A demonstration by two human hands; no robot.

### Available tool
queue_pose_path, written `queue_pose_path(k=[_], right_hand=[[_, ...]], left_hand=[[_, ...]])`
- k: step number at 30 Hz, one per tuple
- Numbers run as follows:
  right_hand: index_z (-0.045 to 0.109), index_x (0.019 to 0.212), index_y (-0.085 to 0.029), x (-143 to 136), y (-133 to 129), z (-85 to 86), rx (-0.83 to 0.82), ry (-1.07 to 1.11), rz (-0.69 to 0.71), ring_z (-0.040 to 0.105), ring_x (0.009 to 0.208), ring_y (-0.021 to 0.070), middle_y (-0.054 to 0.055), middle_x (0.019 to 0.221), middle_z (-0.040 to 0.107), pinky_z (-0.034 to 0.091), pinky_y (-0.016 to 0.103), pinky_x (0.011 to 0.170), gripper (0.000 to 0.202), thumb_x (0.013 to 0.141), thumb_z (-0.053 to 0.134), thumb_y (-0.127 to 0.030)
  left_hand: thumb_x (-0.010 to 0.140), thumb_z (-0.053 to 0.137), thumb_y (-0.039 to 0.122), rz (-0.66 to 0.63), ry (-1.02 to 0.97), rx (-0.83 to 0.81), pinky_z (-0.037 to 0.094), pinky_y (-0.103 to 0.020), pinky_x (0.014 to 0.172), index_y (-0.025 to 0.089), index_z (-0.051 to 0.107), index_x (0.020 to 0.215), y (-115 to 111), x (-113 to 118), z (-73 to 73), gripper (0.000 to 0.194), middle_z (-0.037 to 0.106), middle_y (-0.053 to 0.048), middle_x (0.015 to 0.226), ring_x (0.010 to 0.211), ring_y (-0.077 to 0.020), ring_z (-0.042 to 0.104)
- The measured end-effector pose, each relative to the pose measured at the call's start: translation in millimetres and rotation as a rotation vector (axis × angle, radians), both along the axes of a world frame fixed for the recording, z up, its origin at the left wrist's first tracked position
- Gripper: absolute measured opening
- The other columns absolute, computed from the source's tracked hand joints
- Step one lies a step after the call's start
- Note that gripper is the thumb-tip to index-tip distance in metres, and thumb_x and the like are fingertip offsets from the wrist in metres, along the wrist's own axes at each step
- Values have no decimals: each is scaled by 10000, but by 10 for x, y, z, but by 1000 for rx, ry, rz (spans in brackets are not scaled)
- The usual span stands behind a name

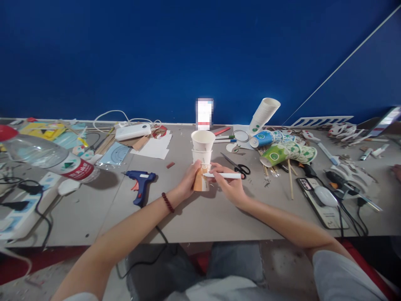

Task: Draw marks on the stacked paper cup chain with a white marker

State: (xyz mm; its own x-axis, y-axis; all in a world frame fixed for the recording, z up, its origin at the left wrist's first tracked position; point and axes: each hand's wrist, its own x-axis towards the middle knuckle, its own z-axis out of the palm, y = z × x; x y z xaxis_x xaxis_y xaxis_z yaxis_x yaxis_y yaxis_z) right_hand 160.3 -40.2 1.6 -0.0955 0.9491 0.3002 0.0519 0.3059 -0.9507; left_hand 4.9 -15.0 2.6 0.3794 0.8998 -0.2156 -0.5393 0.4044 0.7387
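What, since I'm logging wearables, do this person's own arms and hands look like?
The left hand and right hand are ungloved. A bracelet of dark reddish beads circles the left wrist; none shows on the right. The right sleeve is short and pale grey; only an edge of the left sleeve is in view.

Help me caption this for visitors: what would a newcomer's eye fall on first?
Probably the stacked paper cups at the centre, in the left hand, and the white pen in the right hand. A red-capped bottle looms at far left; a blue wall fills the top.
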Motion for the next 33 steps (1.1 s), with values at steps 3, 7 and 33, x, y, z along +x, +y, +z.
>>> queue_pose_path(k=[3,7,33], right_hand=[[747,918,-227,0,-3,7,-24,-7,-14,659,1192,301,95,907,773,627,394,796,277,919,610,-467],[743,980,-228,0,-4,11,-29,-5,-24,665,1186,283,105,1002,768,632,336,716,275,922,608,-460],[712,940,-236,4,1,8,-22,37,-18,692,1135,251,98,1135,741,649,299,698,285,904,618,-503]], left_hand=[[772,735,588,-21,-12,19,510,-277,627,116,679,1043,-7,5,30,547,722,-85,815,672,-170,660],[763,732,606,-21,-5,30,497,-275,623,121,685,1024,-4,5,12,552,709,-76,798,671,-166,651],[729,728,659,-36,19,59,508,-288,630,120,690,1075,0,1,5,642,722,-97,851,689,-178,657]])
